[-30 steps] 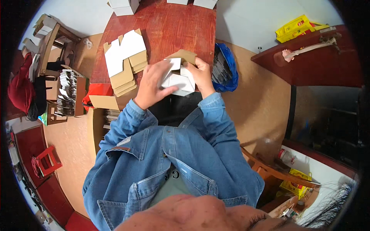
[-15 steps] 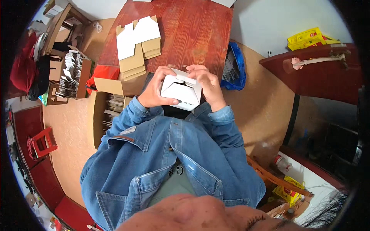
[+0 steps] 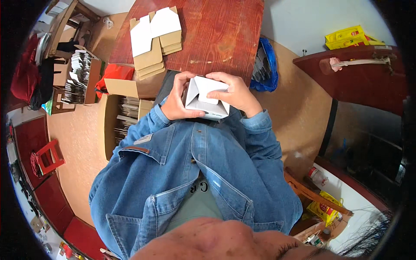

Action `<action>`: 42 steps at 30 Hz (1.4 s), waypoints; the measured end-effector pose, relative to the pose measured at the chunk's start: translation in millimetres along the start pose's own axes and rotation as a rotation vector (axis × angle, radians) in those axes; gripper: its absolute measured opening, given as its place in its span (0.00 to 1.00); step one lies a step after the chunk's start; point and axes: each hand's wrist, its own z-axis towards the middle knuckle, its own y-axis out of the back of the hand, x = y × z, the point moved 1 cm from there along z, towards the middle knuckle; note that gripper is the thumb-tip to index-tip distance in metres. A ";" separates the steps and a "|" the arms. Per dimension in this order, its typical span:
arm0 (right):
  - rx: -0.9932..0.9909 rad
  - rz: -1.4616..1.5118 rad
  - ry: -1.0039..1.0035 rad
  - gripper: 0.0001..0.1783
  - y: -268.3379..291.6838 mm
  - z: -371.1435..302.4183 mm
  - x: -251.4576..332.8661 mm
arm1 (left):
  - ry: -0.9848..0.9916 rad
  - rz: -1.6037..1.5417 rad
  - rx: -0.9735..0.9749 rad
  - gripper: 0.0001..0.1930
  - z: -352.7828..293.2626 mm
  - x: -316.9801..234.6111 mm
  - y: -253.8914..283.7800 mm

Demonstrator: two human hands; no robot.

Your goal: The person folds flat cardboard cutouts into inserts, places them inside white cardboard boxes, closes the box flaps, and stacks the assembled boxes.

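Note:
A small white cardboard box (image 3: 200, 105) is held between my two hands, just off the near edge of the red-brown table. My left hand (image 3: 177, 100) wraps the box's left side, its thumb along the near face and its fingers at the far edge. With thumb and fingers, my right hand (image 3: 236, 93) grips the right side, its thumb pressed on a white flap (image 3: 209, 89) on the top. Folded side flaps slope in beneath that flap. What is inside the box cannot be seen. Flat box blanks (image 3: 149, 65), white and brown, lie stacked on the table's left.
An open carton (image 3: 111, 130) of flat cardboard pieces stands left of my arm. Farther left is another packed box (image 3: 92, 80). A blue plastic bag (image 3: 272, 71) with cardboard pieces sits right of the table (image 3: 216, 32). A red stool (image 3: 50, 157) stands on the left floor.
The box has tilted in my hands, showing more of its near side. My right thumb has moved onto the top flap, which now lies over the folded side flaps.

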 end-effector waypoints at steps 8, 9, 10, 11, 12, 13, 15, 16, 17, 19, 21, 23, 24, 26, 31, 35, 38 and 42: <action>-0.029 -0.213 0.037 0.30 -3.8 3.9 11.7 | -0.006 0.123 -0.013 0.57 0.4 2.1 2.5; -0.033 -0.218 0.033 0.30 -3.8 4.4 12.8 | -0.011 0.146 -0.015 0.57 1.2 2.3 3.2; -0.029 -0.221 0.037 0.30 -2.6 4.8 12.7 | -0.014 0.147 -0.020 0.57 2.3 1.4 4.2; -0.033 -0.153 0.056 0.28 0.4 4.3 11.4 | -0.024 0.126 -0.031 0.55 3.9 -0.6 5.3; -0.037 -0.086 0.075 0.27 3.9 3.5 9.1 | -0.035 0.104 -0.042 0.52 5.7 -3.0 6.5; -0.040 -0.019 0.093 0.26 6.5 2.9 6.4 | -0.047 0.083 -0.053 0.50 7.8 -5.7 7.8; -0.037 0.040 0.119 0.25 5.9 3.9 -0.8 | -0.068 0.063 -0.071 0.48 14.7 -10.0 10.6; -0.084 0.189 0.118 0.25 3.6 3.7 -9.5 | 0.083 -0.015 -0.133 0.45 21.0 -10.0 13.0; -0.132 0.337 0.117 0.25 1.0 3.6 -20.3 | 0.233 -0.093 -0.193 0.43 28.1 -9.4 15.7; -0.218 0.635 0.113 0.27 -1.8 6.3 -38.9 | 0.530 -0.255 -0.313 0.41 38.0 -8.2 20.9; -0.193 0.657 0.018 0.29 0.7 9.0 -52.3 | 0.587 -0.303 -0.267 0.41 36.8 -1.6 27.0; -0.168 0.706 -0.189 0.33 5.5 8.7 -63.5 | 0.722 -0.397 -0.150 0.42 31.8 8.8 31.3; -0.156 0.729 -0.294 0.36 6.9 8.6 -69.4 | 0.790 -0.443 -0.089 0.43 30.2 13.1 31.9; -0.193 0.680 -0.326 0.34 8.7 9.1 -72.8 | 0.777 -0.401 -0.112 0.44 32.6 8.9 25.6; -0.310 0.461 -0.410 0.30 9.1 8.7 -79.4 | 0.731 -0.255 -0.178 0.45 32.5 -2.1 11.5; -0.347 0.235 -0.344 0.27 6.4 2.7 -77.7 | 0.690 -0.192 -0.154 0.43 31.1 -3.6 10.4; -0.492 -0.142 -0.062 0.24 4.9 -2.9 -72.1 | 0.722 -0.086 -0.147 0.41 33.5 -1.7 10.7; -0.557 -0.413 0.211 0.24 9.3 27.0 -31.6 | 0.702 -0.016 -0.152 0.38 27.0 19.7 15.7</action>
